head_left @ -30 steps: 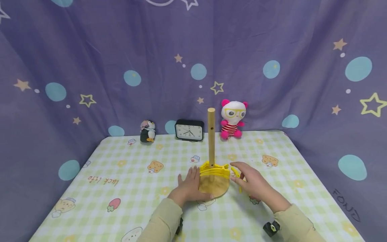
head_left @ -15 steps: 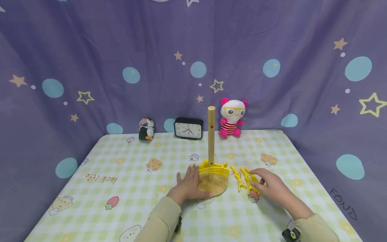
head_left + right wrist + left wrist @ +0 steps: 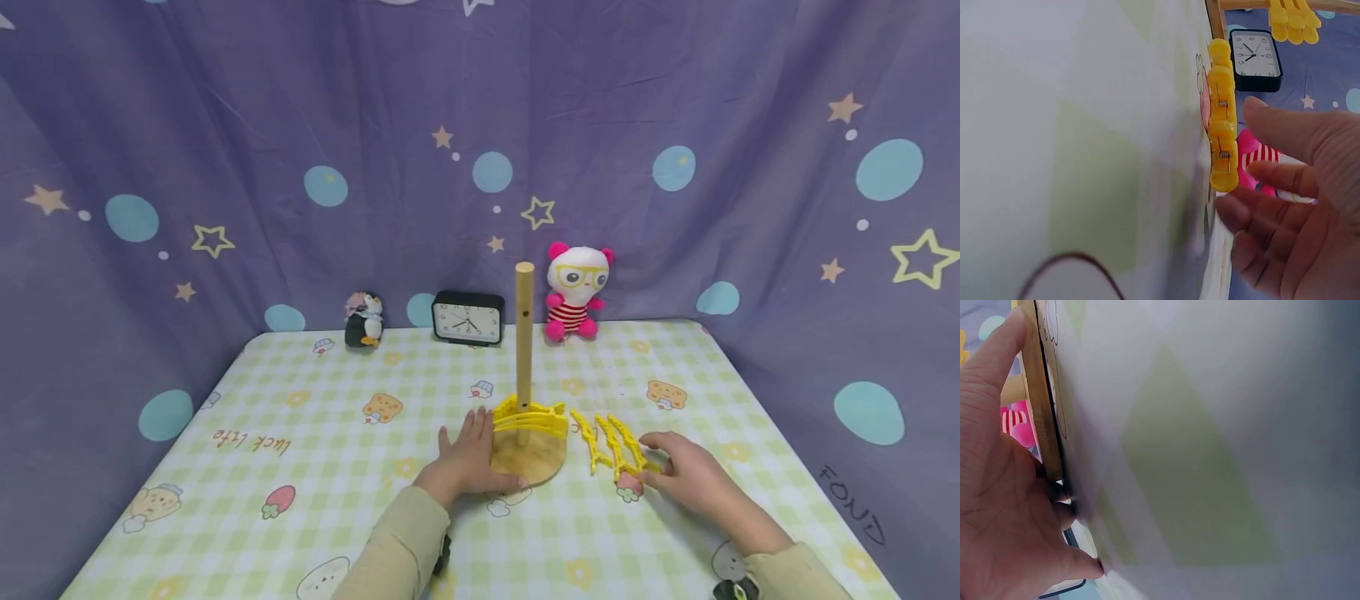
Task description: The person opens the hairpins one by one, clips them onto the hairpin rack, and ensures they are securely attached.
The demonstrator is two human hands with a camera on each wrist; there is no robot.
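Observation:
A wooden stand has an upright pole (image 3: 524, 342) on a round base (image 3: 528, 462). My left hand (image 3: 467, 465) holds the left side of that base, thumb along the front edge and fingers along the far side. Yellow plastic clips (image 3: 531, 421) are at the pole's lower part, above the base. On the cloth right of the stand lie three more yellow clips (image 3: 617, 448), side by side. My right hand (image 3: 688, 475) is at the rightmost one; the right wrist view shows metal springs in the clips (image 3: 1222, 112) and the fingers spread apart beside them.
At the back edge of the table stand a penguin figure (image 3: 364, 321), a black alarm clock (image 3: 468, 319) and a pink-and-white plush panda (image 3: 575, 292). A checked cloth (image 3: 337, 467) covers the table, and a purple curtain (image 3: 600, 100) hangs around it.
My right hand has moved right and toward me, away from the stand. One second ago it was among the loose clips, which now lie spaced in a row. My left hand stays on the base.

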